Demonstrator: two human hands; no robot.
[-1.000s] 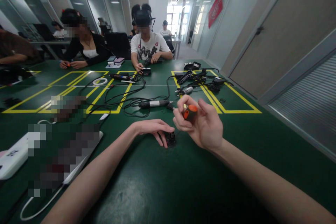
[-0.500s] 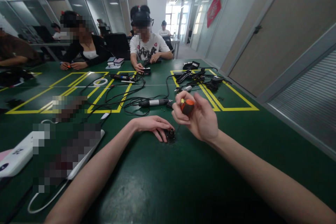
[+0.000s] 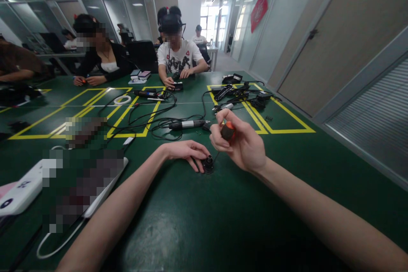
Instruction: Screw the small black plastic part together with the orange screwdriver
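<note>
On the green table stands a small black round part [image 3: 208, 163] with a short upright neck. My left hand [image 3: 188, 152] rests on the table beside it, thumb and fingers closed against its left side. My right hand [image 3: 245, 146] is wrapped round the dark and orange handle of a screwdriver [image 3: 228, 131], just above and right of the part. The thin shaft slants down toward the part's right side; whether its tip touches cannot be made out.
A grey and black pen-shaped power tool [image 3: 186, 125] with coiled cable lies beyond my hands. Black cables and adapters [image 3: 242, 93] are at the back right. White power strips [image 3: 24, 185] lie at the left. Two co-workers [image 3: 181, 57] sit across the table [image 3: 197, 221].
The screwdriver handle has turned a little in my right hand, with less orange facing me and my forefinger and thumb shifted round it. My left hand stays at the black part.
</note>
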